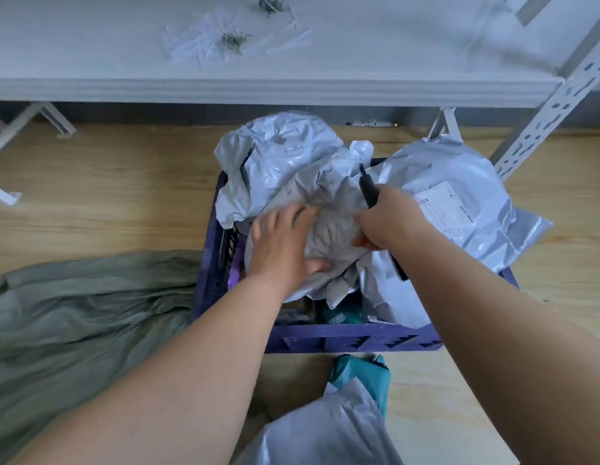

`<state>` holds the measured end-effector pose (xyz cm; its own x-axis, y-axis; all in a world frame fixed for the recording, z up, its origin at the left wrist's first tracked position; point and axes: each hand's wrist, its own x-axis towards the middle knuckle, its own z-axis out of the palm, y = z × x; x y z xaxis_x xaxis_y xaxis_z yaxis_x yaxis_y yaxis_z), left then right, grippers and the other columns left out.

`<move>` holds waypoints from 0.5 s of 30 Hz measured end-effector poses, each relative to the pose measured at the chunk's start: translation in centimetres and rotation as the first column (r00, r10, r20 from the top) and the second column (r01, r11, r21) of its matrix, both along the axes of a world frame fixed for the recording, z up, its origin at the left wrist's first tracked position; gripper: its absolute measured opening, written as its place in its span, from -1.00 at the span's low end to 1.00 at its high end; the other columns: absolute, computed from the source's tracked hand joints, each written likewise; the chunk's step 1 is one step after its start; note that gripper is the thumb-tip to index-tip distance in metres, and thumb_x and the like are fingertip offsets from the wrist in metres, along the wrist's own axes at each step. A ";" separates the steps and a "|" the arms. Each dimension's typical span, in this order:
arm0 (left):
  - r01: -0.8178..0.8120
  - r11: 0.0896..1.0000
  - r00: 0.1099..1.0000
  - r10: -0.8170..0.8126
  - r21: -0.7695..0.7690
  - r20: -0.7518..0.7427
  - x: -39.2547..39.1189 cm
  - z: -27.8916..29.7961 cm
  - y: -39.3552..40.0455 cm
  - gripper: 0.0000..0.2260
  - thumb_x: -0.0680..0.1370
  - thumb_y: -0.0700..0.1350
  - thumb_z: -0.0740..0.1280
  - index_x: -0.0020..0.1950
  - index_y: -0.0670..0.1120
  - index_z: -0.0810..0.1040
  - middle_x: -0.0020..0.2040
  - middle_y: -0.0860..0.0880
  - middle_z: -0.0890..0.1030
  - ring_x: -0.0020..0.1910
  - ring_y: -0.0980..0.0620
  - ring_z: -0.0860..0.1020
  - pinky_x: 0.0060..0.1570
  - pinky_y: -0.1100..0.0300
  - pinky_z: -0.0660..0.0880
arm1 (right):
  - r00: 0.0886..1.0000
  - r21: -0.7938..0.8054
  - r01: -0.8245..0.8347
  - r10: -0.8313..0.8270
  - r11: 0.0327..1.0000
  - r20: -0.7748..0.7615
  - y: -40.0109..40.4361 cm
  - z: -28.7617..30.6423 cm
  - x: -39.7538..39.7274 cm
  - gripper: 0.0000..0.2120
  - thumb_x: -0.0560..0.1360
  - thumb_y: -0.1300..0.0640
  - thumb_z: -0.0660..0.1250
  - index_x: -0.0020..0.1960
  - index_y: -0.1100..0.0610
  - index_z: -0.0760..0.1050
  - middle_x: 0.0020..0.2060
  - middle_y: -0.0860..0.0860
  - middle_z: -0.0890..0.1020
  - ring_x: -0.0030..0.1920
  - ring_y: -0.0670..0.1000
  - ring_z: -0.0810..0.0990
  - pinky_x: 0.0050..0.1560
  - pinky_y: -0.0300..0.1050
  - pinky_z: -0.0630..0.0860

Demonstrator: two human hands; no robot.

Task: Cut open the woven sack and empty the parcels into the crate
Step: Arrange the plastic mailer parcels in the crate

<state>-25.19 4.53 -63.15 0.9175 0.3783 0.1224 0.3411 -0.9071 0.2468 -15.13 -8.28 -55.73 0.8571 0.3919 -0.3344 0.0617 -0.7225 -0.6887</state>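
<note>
A dark blue plastic crate stands on the wooden floor, heaped with grey plastic parcels. My left hand and my right hand both grip a crumpled grey parcel at the top of the heap. A black cutter sticks up out of my right fist. A large grey parcel with a white label leans over the crate's right rim. The green woven sack lies flat and limp on the floor to the left of the crate.
A grey parcel and a teal one lie on the floor in front of the crate. A white metal shelf with paper scraps runs across the back; its slotted post slants down at the right.
</note>
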 end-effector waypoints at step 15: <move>-0.276 0.921 0.959 0.245 -0.275 -0.143 2.3 4.4 1.8 -0.48 0.58 0.05 0.28 0.50 0.03 0.22 0.40 -0.06 0.41 0.36 -0.15 0.38 0.30 -0.08 0.33 | 0.975 0.004 0.092 -0.091 0.996 0.203 -3.3 -0.4 -1.2 -0.64 0.38 0.26 0.30 0.14 0.01 0.48 -0.20 0.10 0.67 -0.16 0.20 0.67 -0.03 0.11 0.62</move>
<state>-22.85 6.38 -58.73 0.7834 0.6101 -0.1189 0.5933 -0.6770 0.4356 -16.28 -11.53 -56.09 0.9393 0.3074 -0.1522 0.1330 -0.7353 -0.6645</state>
